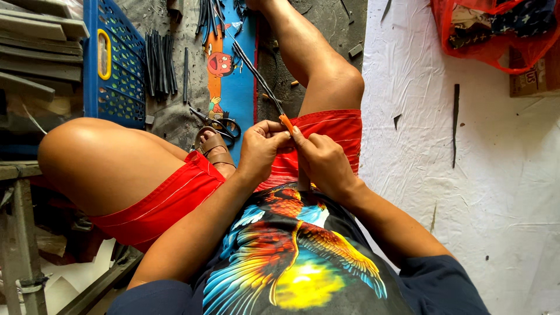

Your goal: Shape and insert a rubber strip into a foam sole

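Setting: concrete floor (326, 23) is lying beyond the knees, white sheet (466, 175) spreading alongside.
Left hand (259, 149): clenching around the thin dark strip (256, 73) near its orange tip (286, 123).
Right hand (321, 160): pinching that same tip, fingers closed.
Axis: strip is running diagonally — away from the lap, toward the blue mat (239, 87).
Risk: the long free end is likely to whip or snag on the scissors (221, 125) — grip sits only at one end.

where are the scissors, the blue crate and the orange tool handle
scissors (224, 125), head view, on the dark handle loops
blue crate (116, 76), head view, on its lattice wall
orange tool handle (286, 123), head view, on the tip showing between the hands
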